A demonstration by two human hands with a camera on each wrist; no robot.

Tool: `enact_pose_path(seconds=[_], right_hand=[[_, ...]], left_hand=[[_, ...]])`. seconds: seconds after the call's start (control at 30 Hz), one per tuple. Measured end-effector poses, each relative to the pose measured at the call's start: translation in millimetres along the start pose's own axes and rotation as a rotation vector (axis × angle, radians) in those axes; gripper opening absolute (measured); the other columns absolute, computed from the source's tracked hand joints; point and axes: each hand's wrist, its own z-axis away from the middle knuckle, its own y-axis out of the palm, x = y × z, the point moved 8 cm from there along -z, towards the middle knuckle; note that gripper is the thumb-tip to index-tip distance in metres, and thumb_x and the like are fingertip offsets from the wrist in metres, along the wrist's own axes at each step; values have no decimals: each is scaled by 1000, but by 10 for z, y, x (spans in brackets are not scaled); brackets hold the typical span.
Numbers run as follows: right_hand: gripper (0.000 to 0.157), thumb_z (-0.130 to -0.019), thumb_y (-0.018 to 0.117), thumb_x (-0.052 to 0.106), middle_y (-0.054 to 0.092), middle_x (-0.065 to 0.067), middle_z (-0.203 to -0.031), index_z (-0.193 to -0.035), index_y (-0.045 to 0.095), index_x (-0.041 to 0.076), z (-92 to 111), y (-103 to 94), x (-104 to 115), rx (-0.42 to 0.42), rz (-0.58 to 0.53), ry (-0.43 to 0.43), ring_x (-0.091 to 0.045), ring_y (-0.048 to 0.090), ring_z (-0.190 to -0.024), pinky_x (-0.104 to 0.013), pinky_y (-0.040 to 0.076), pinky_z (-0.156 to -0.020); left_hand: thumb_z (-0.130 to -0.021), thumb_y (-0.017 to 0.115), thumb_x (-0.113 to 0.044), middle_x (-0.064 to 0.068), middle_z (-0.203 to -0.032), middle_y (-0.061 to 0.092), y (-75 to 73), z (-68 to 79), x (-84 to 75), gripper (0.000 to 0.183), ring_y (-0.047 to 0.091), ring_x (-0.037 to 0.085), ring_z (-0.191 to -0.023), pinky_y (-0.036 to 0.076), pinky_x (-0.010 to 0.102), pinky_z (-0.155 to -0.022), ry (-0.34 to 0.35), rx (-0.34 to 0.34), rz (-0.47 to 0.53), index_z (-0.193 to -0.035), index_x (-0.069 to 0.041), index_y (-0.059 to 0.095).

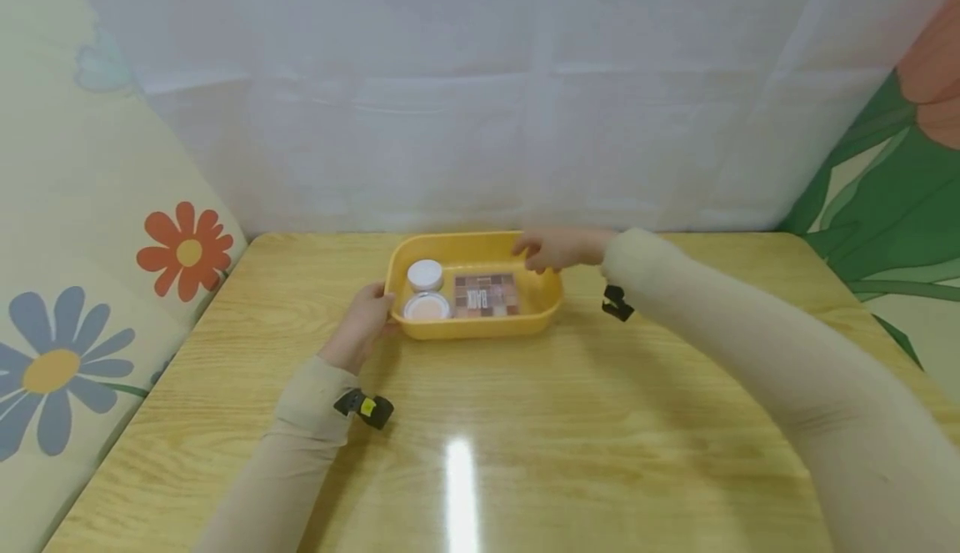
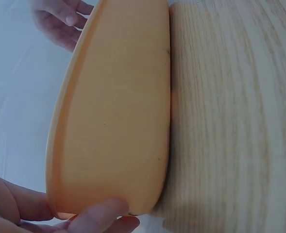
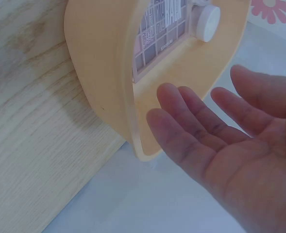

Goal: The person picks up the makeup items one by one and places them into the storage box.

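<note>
A yellow plastic tray stands on the wooden table near its far edge. In its left half lie a white round jar and, in front of that, a round case with a pale pinkish centre. An eyeshadow palette with a grid of brown and pink squares and white lettering lies in the middle. My left hand grips the tray's left end, its digits at the rim and outer wall. Over the tray's right end hovers my right hand, fingers loosely bent and holding nothing.
The wooden table extends toward me, with a bright reflection on it. Behind it hangs a white cloth. Flower-patterned panels flank both sides. Each wrist carries a small black device.
</note>
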Motion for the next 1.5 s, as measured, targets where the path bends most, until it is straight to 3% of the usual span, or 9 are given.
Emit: enact_pose_path(seconds=[0.2, 0.43, 0.63, 0.83, 1.27, 1.5], right_hand=[[44, -99, 47, 5, 51, -29, -129, -140, 40, -9, 98, -53, -70, -79, -22, -43, -39, 51, -116, -47, 47, -96], [39, -97, 50, 1, 53, -29, -125, -134, 47, -11, 213, -72, -8, -205, 35, -104, -42, 49, -118, -51, 43, -100], [41, -97, 51, 1, 53, -27, -127, -137, 45, -8, 264, -34, -34, -249, 39, -92, -40, 50, -119, -51, 43, -101], [39, -95, 53, -2, 57, -29, -122, -133, 48, -12, 316, -13, -51, -331, 56, -164, -42, 54, -113, -51, 45, -98], [37, -95, 53, -4, 58, -32, -115, -129, 49, -15, 481, 67, -157, -463, -31, -225, -43, 57, -104, -51, 49, -92], [39, -96, 52, -2, 56, -31, -119, -133, 47, -12, 473, 121, -224, -496, -95, -196, -41, 55, -108, -51, 49, -92]], left_hand=[[-105, 25, -7, 27, -146, 34, -8, -59, 0, 48, 40, 35, -127, 39, 44, -106, 2, 4, -4, -149, 10, 18], [-105, 25, -8, 26, -145, 36, -27, -115, 11, 48, 43, 32, -123, 40, 42, -105, -13, -17, -17, -149, 9, 20], [-105, 24, -8, 27, -145, 35, -27, -127, 18, 48, 41, 34, -125, 39, 43, -106, -15, -14, -12, -149, 10, 18], [-105, 25, -8, 27, -145, 35, -3, -117, 4, 48, 42, 35, -125, 40, 43, -105, -4, -12, -12, -149, 10, 19], [-105, 24, -8, 28, -142, 37, -4, -105, -8, 47, 43, 34, -121, 41, 44, -104, 5, -27, -36, -147, 12, 22], [-105, 24, -8, 29, -144, 35, -17, -96, 3, 47, 41, 36, -125, 40, 45, -105, 0, -25, -20, -148, 12, 20]])
